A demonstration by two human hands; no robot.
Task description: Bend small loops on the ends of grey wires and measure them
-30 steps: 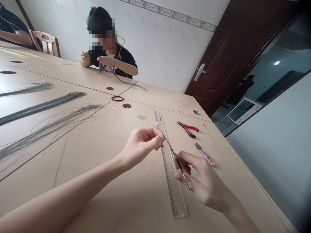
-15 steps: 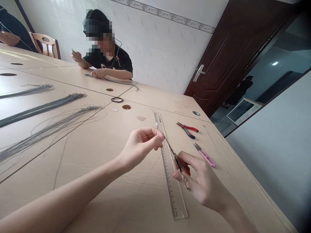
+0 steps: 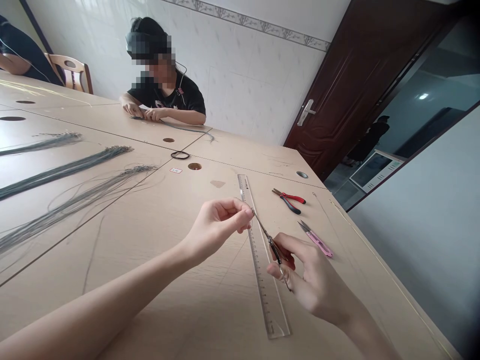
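My left hand [image 3: 221, 225] is closed in a pinch above the ruler, thumb against forefinger. A thin wire [image 3: 252, 212] shows at its fingertips, mostly hidden by them. My right hand [image 3: 300, 270] is wrapped round slim metal forceps [image 3: 269, 240], with the thumb at the lower handle. The forceps slant up to the left, and their narrow tip meets the wire at my left fingertips. Below both hands a clear plastic ruler [image 3: 258, 275] lies lengthwise on the table. Whether the tip grips the wire is too small to tell.
Right of the ruler lie red-and-black pliers [image 3: 289, 200] and pink thread snips [image 3: 317, 240]. Bundles of grey wire [image 3: 67, 167] spread over the left. A black ring [image 3: 180, 155] lies near a table hole [image 3: 194, 166]. Across the table a person [image 3: 168, 97] handles a grey bundle.
The person opposite has lowered a raised hand onto the grey bundle. My own hands and the forceps look almost unmoved; the view has shifted slightly.
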